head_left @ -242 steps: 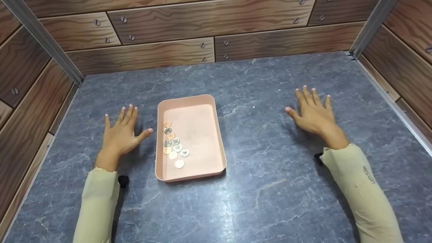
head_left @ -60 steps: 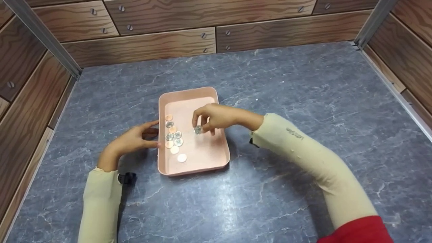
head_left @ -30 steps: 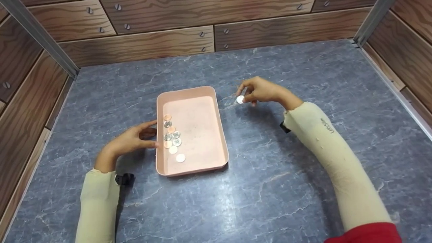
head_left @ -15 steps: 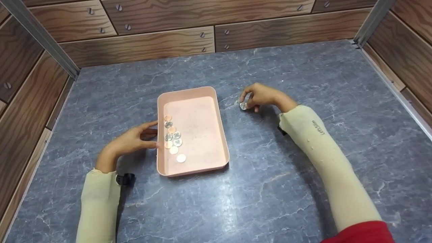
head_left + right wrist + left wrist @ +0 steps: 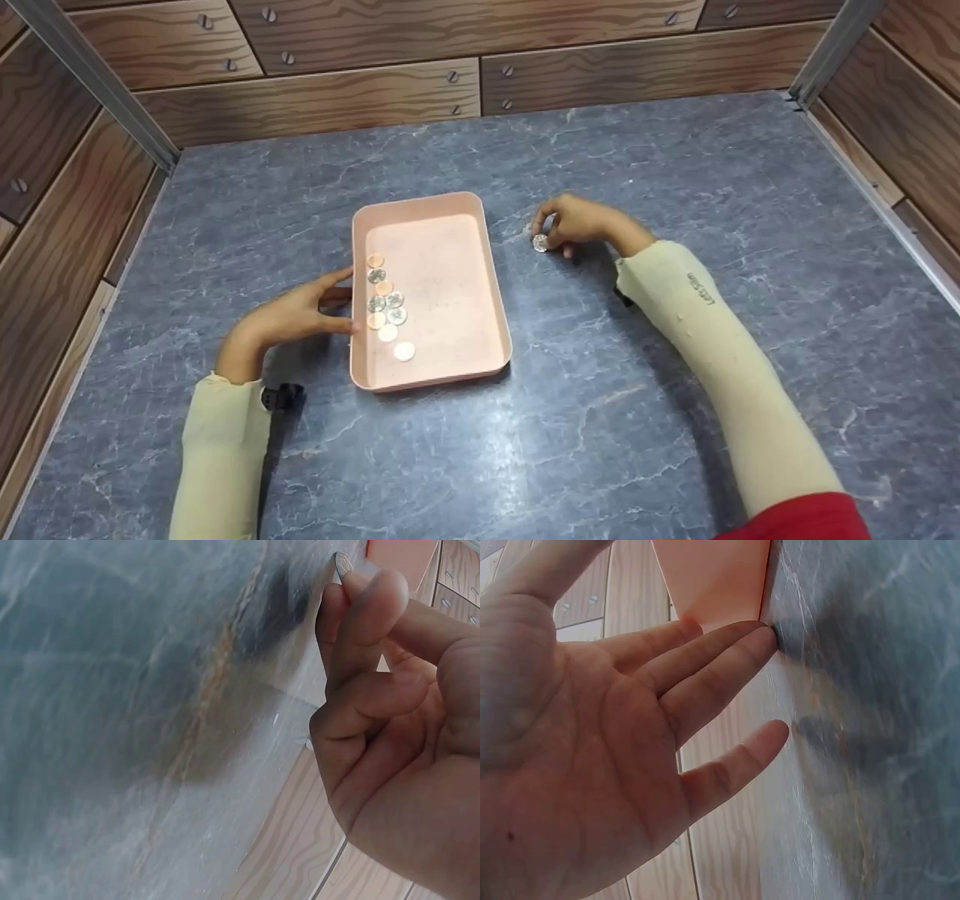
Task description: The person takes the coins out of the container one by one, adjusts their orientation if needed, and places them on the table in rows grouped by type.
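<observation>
In the head view a pink rectangular tray lies on the table. Several copper and silver coins are scattered along its left side. My left hand reaches to the tray's left wall with fingers and thumb extended, their tips right at it; the left wrist view shows the palm and straight fingers beside the wall. To the right of the tray, my right hand pinches one silver coin between thumb and forefinger, low over the tabletop. The right wrist view catches that coin edge-on, its other fingers curled behind.
The grey marble-patterned tabletop is enclosed by wood-print panels at the back and both sides. Metal corner posts stand at the back corners. A black wrist strap piece shows at the left sleeve.
My right hand took a silver coin out of the tray, carried it right, then lowered it toward the tabletop. My left hand, earlier flat on the table, moved to the tray's wall and stays there.
</observation>
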The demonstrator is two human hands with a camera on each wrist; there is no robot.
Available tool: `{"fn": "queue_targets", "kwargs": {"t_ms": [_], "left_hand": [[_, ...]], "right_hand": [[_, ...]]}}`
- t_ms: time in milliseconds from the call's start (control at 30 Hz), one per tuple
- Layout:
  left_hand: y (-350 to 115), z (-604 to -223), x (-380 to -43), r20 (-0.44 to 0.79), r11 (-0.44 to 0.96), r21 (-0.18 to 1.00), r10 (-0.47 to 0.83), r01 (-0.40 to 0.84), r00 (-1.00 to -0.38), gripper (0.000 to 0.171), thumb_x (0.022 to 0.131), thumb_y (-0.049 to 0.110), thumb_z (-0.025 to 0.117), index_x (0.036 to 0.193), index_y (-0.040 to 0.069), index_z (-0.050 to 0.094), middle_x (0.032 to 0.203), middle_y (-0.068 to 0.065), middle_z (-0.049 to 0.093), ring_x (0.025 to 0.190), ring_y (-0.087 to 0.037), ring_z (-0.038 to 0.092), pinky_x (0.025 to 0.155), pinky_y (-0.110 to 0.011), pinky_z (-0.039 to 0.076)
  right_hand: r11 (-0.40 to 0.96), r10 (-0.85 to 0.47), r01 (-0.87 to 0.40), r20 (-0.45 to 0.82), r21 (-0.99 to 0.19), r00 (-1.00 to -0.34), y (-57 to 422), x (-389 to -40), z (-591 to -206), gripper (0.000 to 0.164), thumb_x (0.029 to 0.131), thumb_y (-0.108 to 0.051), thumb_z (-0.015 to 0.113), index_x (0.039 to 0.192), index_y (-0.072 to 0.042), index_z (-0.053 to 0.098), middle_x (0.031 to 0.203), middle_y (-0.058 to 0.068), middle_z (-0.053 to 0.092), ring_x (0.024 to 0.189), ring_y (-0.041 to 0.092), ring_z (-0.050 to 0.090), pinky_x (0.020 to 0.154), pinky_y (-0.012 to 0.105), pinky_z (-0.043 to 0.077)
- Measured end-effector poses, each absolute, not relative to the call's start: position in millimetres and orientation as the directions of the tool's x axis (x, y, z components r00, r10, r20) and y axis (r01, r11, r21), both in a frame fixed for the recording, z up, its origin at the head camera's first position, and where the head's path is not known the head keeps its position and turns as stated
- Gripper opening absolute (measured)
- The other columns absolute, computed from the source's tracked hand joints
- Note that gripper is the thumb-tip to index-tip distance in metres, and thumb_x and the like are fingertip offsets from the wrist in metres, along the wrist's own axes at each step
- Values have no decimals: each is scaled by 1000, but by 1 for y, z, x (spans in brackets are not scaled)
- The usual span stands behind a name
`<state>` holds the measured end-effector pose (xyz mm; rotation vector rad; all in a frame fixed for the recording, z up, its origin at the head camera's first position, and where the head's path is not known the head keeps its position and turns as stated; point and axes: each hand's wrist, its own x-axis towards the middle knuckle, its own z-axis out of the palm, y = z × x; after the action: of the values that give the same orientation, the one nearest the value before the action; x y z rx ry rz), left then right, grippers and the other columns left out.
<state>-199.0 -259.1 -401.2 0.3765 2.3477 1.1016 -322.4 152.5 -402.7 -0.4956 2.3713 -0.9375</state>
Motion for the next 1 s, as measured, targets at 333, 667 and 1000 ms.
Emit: {"fn": "queue_targets", "kwargs": {"t_ms": [333,667,1000], "left_hand": [[-259,-399,-199,-330,630,776,459,39,-825,97,85,25,74,155,3,11,150,-29,36,138,-43,37,111,-52,36],[-261,-401,-199,-331,633,773,452,37,-829,97,85,27,74,155,3,11,150,-26,37,139,-41,36,111,-52,36],[-260,-399,-198,-334,607,794,470,25,-817,96,86,21,73,155,3,8,152,-28,33,140,-43,33,112,-52,35]], "right_hand": [[690,-511,-147,-333,-709,-792,152,-323,-407,24,83,7,62,107,5,63,67,1,56,42,4,51,43,17,45],[696,-506,-164,-316,-699,-802,151,-323,-413,21,84,3,61,105,2,64,68,1,52,43,5,52,44,18,47],[579,-525,-133,-243,-805,-816,154,-316,-401,28,90,-1,55,116,6,59,80,6,60,48,8,56,48,22,50]]}}
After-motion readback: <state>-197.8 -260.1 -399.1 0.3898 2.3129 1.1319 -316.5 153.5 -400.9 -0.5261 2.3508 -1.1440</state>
